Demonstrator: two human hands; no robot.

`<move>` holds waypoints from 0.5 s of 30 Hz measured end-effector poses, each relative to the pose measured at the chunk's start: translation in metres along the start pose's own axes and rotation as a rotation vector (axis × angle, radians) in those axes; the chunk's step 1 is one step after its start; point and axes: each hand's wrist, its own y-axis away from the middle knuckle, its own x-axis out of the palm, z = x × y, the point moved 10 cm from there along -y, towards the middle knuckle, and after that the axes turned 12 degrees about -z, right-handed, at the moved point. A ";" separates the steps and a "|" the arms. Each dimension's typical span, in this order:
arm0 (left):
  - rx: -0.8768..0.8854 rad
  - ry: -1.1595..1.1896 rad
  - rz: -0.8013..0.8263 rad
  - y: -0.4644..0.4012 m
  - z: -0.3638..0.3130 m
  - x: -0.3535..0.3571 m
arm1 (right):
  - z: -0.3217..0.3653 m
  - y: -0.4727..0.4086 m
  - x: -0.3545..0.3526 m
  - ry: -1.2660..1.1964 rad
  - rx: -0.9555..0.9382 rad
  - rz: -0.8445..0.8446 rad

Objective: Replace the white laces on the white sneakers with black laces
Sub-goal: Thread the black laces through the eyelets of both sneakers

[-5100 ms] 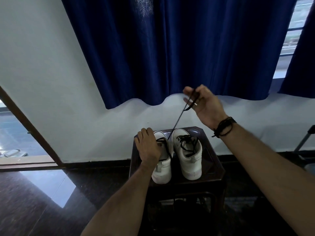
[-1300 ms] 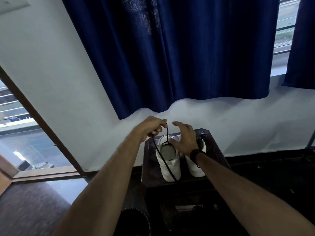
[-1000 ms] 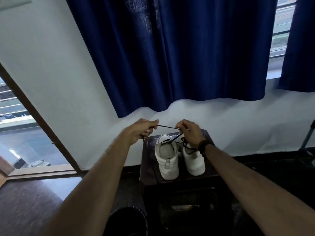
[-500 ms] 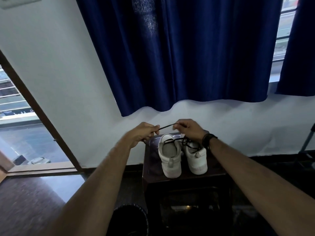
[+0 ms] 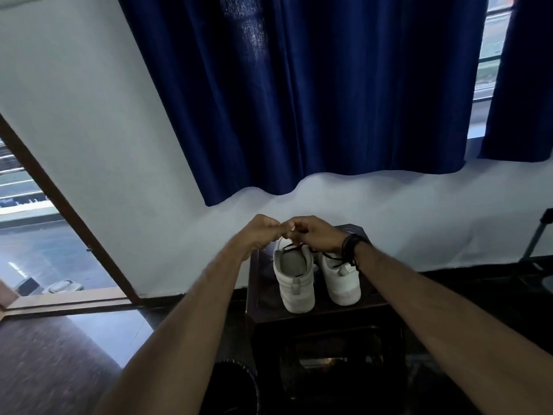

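Two white sneakers stand heel-toward-me on a dark stool (image 5: 257,298). The left sneaker (image 5: 294,280) has a black lace (image 5: 291,247) running across its top eyelets. The right sneaker (image 5: 339,278) also carries black lacing, partly covered by my right wrist. My left hand (image 5: 258,232) and my right hand (image 5: 314,235) meet fingertip to fingertip just above the left sneaker's tongue, both pinched on the ends of the black lace. The lace ends themselves are hidden inside my fingers.
A dark blue curtain (image 5: 299,100) hangs on the white wall behind the stool. An open doorway (image 5: 39,235) is at the left. A dark round bin (image 5: 236,384) sits on the floor left of the stool. A dark stand leg (image 5: 535,244) is at the right edge.
My hands were apart with the black lace stretched between them half a second ago. They have come together above the left sneaker, and the lace now hangs short beneath them.
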 end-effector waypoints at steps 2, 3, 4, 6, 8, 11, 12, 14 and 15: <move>-0.033 0.027 0.002 0.001 0.009 -0.007 | -0.006 -0.002 -0.018 0.128 -0.054 -0.101; -0.054 0.054 0.003 0.001 0.014 -0.009 | -0.011 -0.002 -0.025 0.186 -0.056 -0.122; -0.072 0.068 -0.003 -0.001 0.021 -0.009 | -0.019 -0.002 -0.026 0.247 -0.043 -0.122; -0.078 0.076 -0.054 -0.005 0.027 -0.006 | -0.027 -0.004 -0.021 0.439 -0.036 -0.109; -0.055 0.065 -0.086 -0.010 0.028 0.003 | -0.024 -0.011 -0.010 0.513 -0.100 -0.119; -0.022 0.034 -0.138 -0.018 0.025 0.012 | -0.015 -0.016 -0.002 0.274 -0.073 -0.149; -0.031 0.039 -0.174 -0.020 0.027 0.011 | -0.016 -0.018 -0.005 0.221 -0.066 -0.189; -0.076 0.091 -0.302 -0.023 0.035 0.000 | -0.023 -0.021 -0.018 0.137 -0.049 -0.297; -0.111 0.109 -0.370 -0.022 0.041 -0.005 | -0.028 -0.023 -0.024 0.114 -0.030 -0.353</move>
